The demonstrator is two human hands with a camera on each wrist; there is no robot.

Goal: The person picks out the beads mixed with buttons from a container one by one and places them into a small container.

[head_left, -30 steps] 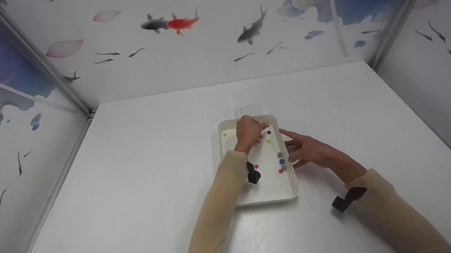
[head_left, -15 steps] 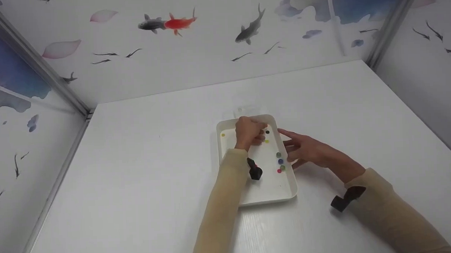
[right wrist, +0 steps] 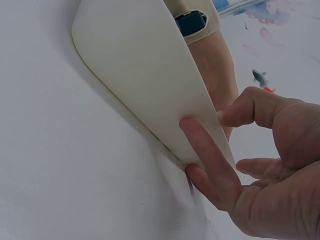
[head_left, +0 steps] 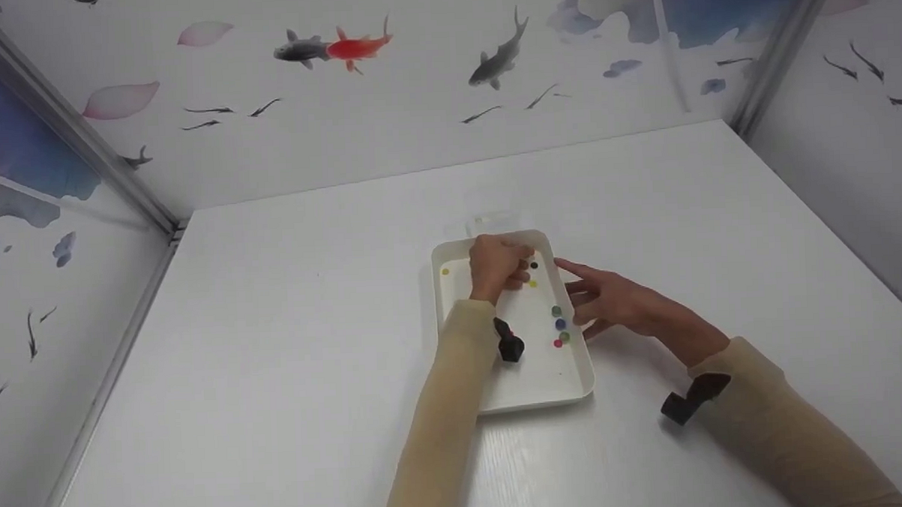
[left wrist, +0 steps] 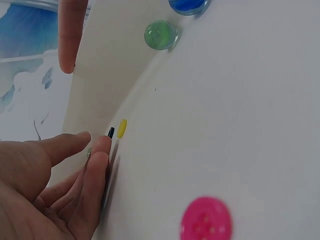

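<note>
White tray [head_left: 546, 385] lies flat on the white table [head_left: 273, 327]. Left hand [head_left: 496, 265] is inside the tray at its far end, fingers [left wrist: 95, 170] curled together close to a small black button [left wrist: 111, 132] and a yellow button [left wrist: 122, 128]; possibly pinching something, cannot tell. Right hand [head_left: 610, 302] rests against the tray's right outer wall, fingers [right wrist: 200, 145] straight and relaxed, gripping nothing. Green marble [left wrist: 160, 35], blue marble [left wrist: 187, 5] and pink button [left wrist: 206, 219] lie loose on the tray floor.
</note>
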